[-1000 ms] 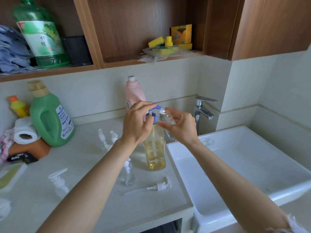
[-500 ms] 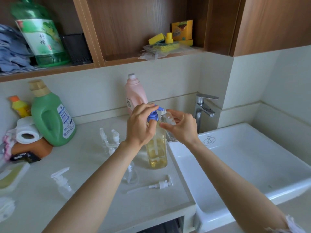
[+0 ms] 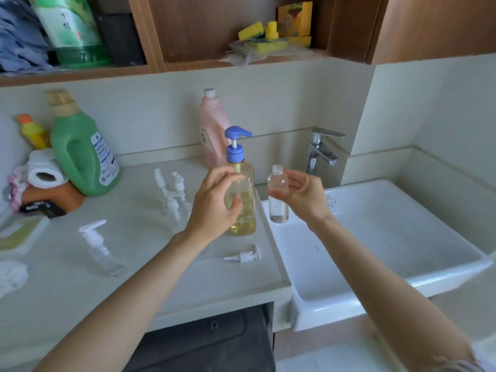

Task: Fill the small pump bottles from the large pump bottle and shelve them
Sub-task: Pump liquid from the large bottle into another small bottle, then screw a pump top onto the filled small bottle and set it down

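Half-full large pump bottle [image 3: 241, 194], yellow liquid; nearly empty small bottle [image 3: 278, 194].

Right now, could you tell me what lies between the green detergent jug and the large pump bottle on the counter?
In the head view, small pump bottles stand between the green detergent jug and the large pump bottle.

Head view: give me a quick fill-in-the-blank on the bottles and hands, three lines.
1. The large pump bottle has a ____ pump head.
2. The small bottle with no pump on it is held by the ____ hand.
3. A loose white pump lies on the ____, in front of the large bottle.

Missing words: blue; right; counter
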